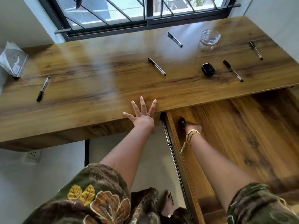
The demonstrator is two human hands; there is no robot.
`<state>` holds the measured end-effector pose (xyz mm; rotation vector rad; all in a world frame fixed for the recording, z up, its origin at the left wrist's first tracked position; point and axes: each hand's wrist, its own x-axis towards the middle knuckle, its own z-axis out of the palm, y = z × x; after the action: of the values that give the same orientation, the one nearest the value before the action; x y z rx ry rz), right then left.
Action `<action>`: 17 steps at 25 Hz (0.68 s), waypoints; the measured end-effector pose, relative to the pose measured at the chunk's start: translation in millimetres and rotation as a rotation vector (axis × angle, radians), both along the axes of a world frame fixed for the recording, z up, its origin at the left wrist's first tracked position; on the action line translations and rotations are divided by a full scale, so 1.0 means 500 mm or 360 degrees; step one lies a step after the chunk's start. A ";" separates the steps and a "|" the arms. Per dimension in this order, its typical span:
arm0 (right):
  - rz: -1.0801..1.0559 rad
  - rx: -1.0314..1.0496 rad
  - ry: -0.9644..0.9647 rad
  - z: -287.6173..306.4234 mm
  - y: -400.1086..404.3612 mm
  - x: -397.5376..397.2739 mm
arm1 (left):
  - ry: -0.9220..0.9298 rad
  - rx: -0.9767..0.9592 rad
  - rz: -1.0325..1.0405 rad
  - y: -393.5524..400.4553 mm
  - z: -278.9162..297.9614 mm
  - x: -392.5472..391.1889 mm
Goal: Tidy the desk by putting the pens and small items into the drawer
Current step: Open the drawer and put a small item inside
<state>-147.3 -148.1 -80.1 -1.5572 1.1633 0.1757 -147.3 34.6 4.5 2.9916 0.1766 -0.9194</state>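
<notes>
- Left hand (143,115): open, fingers spread, palm braced flat on the front edge of the bench (90,88). It holds nothing.
- Right hand (191,126): lowered into the open drawer (242,135), fingers closed on a small dark object (181,122) at the drawer's left wall. The object's identity cannot be determined.
- Remaining items: five pens and a small black case (208,69) lie on the bench top, none yet in the drawer.
- Nearest pen (157,66): lies ahead of both hands, just past the left hand, long axis diagonal, cap far-left, tip near-right.
- Judgement: the left hand is nearer and free; a straight forward reach suits it.
- Other pens: far left (43,88), rear centre (175,39), right (233,70), far right (255,50).
- A glass ashtray (209,38) stands at the rear right.
</notes>
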 end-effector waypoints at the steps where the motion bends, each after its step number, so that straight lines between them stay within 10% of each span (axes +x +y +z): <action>1: 0.0071 -0.0093 0.0051 -0.001 0.005 0.003 | 0.0008 0.0008 -0.0005 -0.001 0.000 0.001; 10: 0.0810 -0.0628 0.0155 0.009 -0.004 -0.016 | 0.0088 -0.0032 -0.0029 0.003 0.006 0.004; 17: 0.0897 -0.1253 -0.0443 0.132 0.020 -0.054 | 0.0041 -0.0233 -0.0196 0.052 0.015 -0.008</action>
<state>-174.5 -137.9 -14.2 -2.4934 0.5533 -0.1541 -151.5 60.7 12.3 2.8833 -0.0725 -0.9369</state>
